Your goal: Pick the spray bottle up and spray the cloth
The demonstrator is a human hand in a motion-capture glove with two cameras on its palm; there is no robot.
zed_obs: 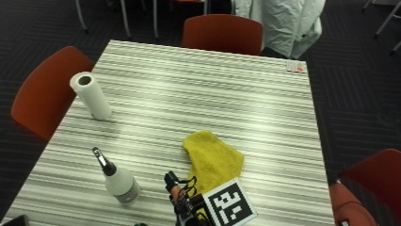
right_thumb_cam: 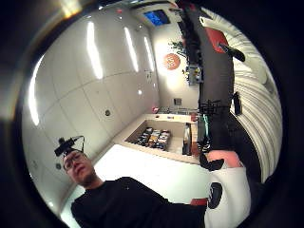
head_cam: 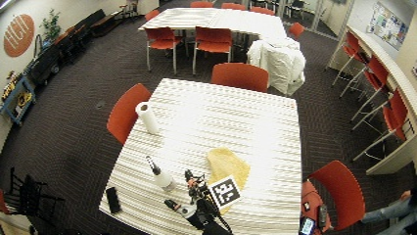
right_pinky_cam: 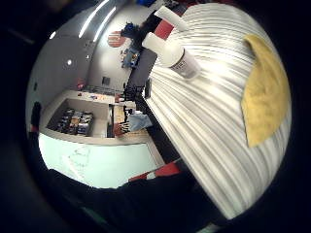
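A white spray bottle (zed_obs: pixel 120 182) with a black nozzle stands upright near the table's front left. A yellow cloth (zed_obs: pixel 213 159) lies crumpled to its right, near the front middle. My gloved right hand (zed_obs: pixel 178 190) hovers at the front edge between the two and touches neither. Its fingers point out over the table and hold nothing. The little finger side palm view shows the bottle (right_pinky_cam: pixel 172 54) and the cloth (right_pinky_cam: pixel 265 94) lying apart on the striped table (right_pinky_cam: pixel 209 121). In the wide outside view, the hand (head_cam: pixel 194 189) is just right of the bottle (head_cam: pixel 159 176).
A paper towel roll (zed_obs: pixel 91 96) stands upright at the table's left edge. Red chairs stand at the left (zed_obs: pixel 44 96), far end (zed_obs: pixel 223 33) and right (zed_obs: pixel 370 176). A small card (zed_obs: pixel 296 66) lies at the far right corner. A dark flat object (head_cam: pixel 112 199) lies at the front left corner.
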